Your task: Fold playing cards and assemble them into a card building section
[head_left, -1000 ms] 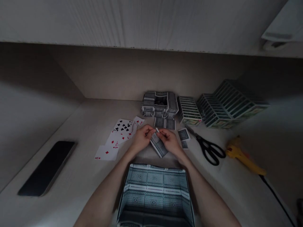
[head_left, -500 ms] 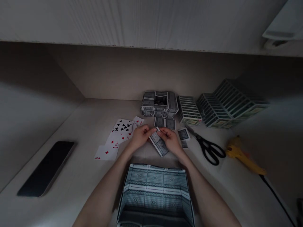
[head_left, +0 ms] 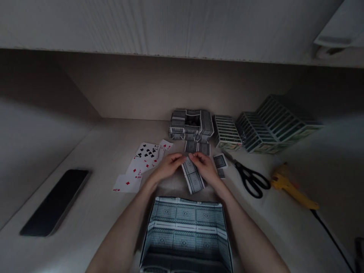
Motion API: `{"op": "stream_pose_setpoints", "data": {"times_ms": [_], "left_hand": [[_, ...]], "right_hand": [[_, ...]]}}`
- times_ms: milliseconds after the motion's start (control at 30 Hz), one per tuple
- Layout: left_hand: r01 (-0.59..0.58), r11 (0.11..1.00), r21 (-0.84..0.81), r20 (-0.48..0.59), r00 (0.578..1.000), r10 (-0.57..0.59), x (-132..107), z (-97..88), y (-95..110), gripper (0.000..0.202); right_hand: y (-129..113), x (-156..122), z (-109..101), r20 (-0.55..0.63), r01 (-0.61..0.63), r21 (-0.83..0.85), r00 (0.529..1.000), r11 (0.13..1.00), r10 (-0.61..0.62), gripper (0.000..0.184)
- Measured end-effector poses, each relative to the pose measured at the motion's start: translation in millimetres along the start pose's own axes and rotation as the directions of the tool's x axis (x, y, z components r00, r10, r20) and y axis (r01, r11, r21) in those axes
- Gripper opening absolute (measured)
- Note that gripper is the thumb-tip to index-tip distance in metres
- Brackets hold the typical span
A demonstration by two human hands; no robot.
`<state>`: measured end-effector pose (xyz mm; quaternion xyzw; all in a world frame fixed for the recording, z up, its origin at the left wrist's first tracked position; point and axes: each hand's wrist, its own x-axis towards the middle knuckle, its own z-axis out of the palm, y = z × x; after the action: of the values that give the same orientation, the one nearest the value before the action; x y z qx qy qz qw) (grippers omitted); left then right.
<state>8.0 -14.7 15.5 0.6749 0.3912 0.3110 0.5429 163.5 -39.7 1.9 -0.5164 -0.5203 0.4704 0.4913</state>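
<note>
A patterned playing card (head_left: 193,177), back side up, is pinched at its far end between my two hands. My left hand (head_left: 172,163) grips its far left corner with the fingertips. On the far right corner, the fingers of my right hand (head_left: 204,165) are closed. The card's lower end points toward me, above an open box made of playing cards (head_left: 184,227). Just beyond my hands lie more face-down cards (head_left: 197,147). Small card pieces (head_left: 220,161) lie to the right of my right hand.
Face-up cards (head_left: 146,151) are spread at left, near a black phone (head_left: 55,203). Black scissors (head_left: 250,178) and a yellow glue gun (head_left: 292,189) with a cord lie at right. A card-built structure (head_left: 190,125) and green-striped boxes (head_left: 227,131) stand at the back, beneath an overhanging shelf (head_left: 182,30).
The held card has turned slightly, its lower end swinging left and toward me. The raised strip at its far end no longer shows. Both hands stay on it.
</note>
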Motion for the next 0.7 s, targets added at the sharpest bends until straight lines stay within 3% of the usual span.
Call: {"op": "stream_pose_setpoints", "data": {"times_ms": [533, 700], "left_hand": [[-0.020, 0.990, 0.143, 0.047, 0.999, 0.014, -1, 6.4, -3, 0.032], [-0.036, 0.990, 0.134, -0.020, 0.999, 0.039, 0, 10.9, -2, 0.033]], "right_hand": [[13, 0, 3, -0.098, 0.081, -0.117, 0.991, 0.990, -0.092, 0.028], [10, 1, 2, -0.134, 0.048, -0.103, 0.989, 0.994, -0.062, 0.026]]}}
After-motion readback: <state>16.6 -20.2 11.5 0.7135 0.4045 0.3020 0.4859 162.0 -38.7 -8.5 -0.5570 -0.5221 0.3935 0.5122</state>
